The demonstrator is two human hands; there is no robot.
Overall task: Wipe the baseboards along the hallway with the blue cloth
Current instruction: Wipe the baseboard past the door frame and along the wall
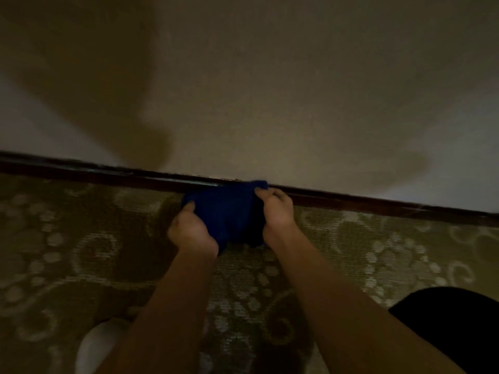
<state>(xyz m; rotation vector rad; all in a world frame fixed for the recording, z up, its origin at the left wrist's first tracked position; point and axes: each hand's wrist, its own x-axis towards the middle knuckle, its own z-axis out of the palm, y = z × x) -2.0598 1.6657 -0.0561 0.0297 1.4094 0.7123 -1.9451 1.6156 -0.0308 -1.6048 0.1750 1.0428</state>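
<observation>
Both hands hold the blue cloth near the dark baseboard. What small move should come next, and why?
Probably slide the blue cloth sideways along the baseboard: the left hand and right hand grip it, and its top edge already meets the strip.

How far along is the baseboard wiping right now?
Done: cannot tell; no wiped stretch stands out in the dim light. In hand: the left hand and right hand both grip the blue cloth, its top edge against the dark baseboard. Left: the baseboard runs on to both sides.
</observation>
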